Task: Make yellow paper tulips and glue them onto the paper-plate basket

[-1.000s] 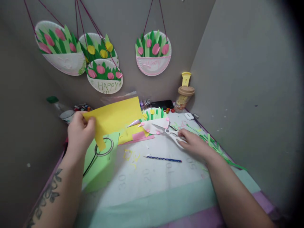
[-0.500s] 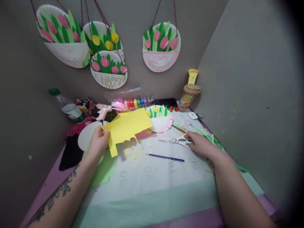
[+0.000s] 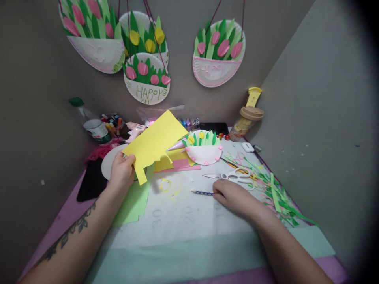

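My left hand [image 3: 122,172] pinches the lower corner of a yellow paper sheet [image 3: 156,140] with notches cut from its edge, and holds it tilted up above the table. My right hand [image 3: 231,197] rests on the white mat, fingers curled over the end of a blue pencil [image 3: 201,193]; only the pencil's left tip shows. White scissors [image 3: 232,175] lie free on the mat just beyond that hand. Behind them sits a paper-plate basket [image 3: 203,150] with green leaves and yellow flowers.
Green paper strips [image 3: 275,194] litter the right side. A light green sheet [image 3: 134,201] lies under my left hand. A bottle [image 3: 91,124], a marker cup [image 3: 111,121], a jar [image 3: 247,120] and a phone [image 3: 213,127] line the back. Several plate baskets [image 3: 146,77] hang on the wall.
My right hand let go of the scissors and moved left onto the pencil. My left hand lowered the yellow sheet, then tilted it up again.
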Tool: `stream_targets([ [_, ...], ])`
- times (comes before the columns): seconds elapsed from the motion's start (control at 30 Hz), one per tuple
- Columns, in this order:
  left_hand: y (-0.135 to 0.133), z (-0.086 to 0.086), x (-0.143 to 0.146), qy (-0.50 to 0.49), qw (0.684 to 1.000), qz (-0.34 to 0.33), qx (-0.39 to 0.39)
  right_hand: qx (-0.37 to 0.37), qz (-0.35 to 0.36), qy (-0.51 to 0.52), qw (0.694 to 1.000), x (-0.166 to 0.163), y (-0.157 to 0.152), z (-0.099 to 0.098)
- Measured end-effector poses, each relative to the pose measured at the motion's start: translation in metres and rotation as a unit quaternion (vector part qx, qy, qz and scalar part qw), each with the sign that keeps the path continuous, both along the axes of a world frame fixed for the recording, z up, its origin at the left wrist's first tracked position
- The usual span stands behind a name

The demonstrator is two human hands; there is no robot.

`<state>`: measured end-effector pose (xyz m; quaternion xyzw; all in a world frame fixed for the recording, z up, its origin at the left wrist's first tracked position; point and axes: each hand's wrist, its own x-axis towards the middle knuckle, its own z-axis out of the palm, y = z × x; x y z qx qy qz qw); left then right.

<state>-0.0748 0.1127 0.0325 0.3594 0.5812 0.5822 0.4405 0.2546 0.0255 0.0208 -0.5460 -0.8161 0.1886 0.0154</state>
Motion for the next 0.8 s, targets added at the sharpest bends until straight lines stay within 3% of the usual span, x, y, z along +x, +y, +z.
stream_targets([
  [0.17, -0.002, -0.007, 0.004, -0.065, 0.998, -0.004, 0.012, 0.015, -0.051, -0.008, 0.999, 0.029, 0.015, -0.009],
  [0.37, -0.008, -0.021, 0.012, -0.084, 0.994, -0.064, 0.016, 0.068, -0.098, -0.030, 0.992, 0.048, 0.028, -0.021],
  [0.47, -0.009, -0.026, 0.013, -0.078, 0.994, -0.080, 0.004, 0.078, -0.119, 0.041, 0.989, 0.042, 0.025, -0.023],
  [0.53, -0.011, -0.026, 0.015, -0.080, 0.992, -0.094, -0.013, 0.104, -0.149, 0.150, 0.972, 0.033, 0.021, -0.025],
  [0.6, -0.014, -0.024, 0.017, -0.088, 0.990, -0.110, -0.026, 0.142, -0.195, 0.321, 0.916, 0.024, 0.018, -0.026],
  [0.67, -0.019, -0.020, 0.022, -0.106, 0.986, -0.122, -0.028, 0.149, -0.222, 0.508, 0.819, 0.018, 0.018, -0.028],
  [0.73, -0.024, -0.016, 0.027, -0.129, 0.983, -0.129, -0.020, 0.112, -0.221, 0.645, 0.723, 0.018, 0.019, -0.030],
  [0.8, -0.029, -0.012, 0.032, -0.152, 0.978, -0.141, -0.013, 0.056, -0.222, 0.715, 0.661, 0.021, 0.021, -0.030],
])
